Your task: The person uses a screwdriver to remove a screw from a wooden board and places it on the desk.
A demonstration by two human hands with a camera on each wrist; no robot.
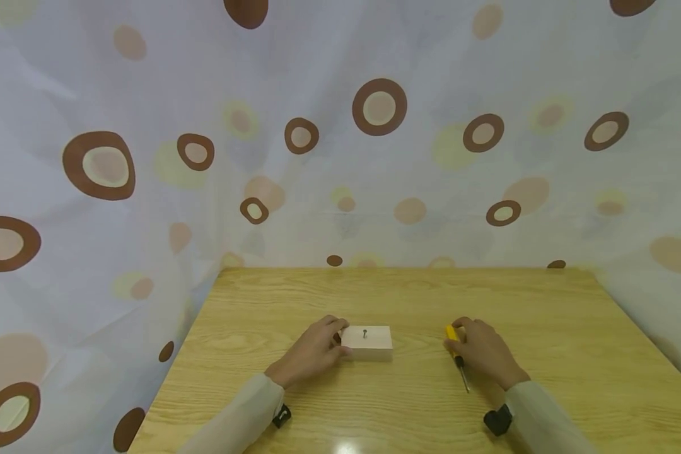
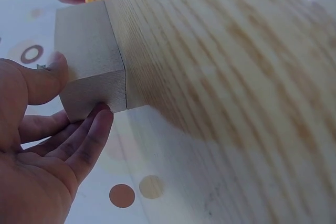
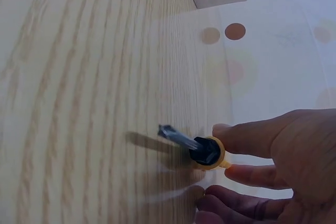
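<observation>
A pale wooden block (image 1: 369, 353) lies on the table in the head view, with a small screw (image 1: 365, 333) standing up from its top face. My left hand (image 1: 316, 350) grips the block's left end, thumb on the near side and fingers around the end, as the left wrist view also shows. To the right of the block, my right hand (image 1: 483, 350) holds a screwdriver (image 3: 205, 152) by its yellow handle between thumb and fingers. Its metal shaft points toward the person, low over the table, and the right wrist view shows the tip (image 3: 164, 130) with a shadow beside it.
The wood-grain table (image 1: 420, 410) reaches back to a white curtain (image 1: 329, 63) with brown and yellow spots, which also hangs along the left and right sides. A black strap device (image 1: 498, 420) sits at the right wrist, another (image 1: 282, 416) at the left.
</observation>
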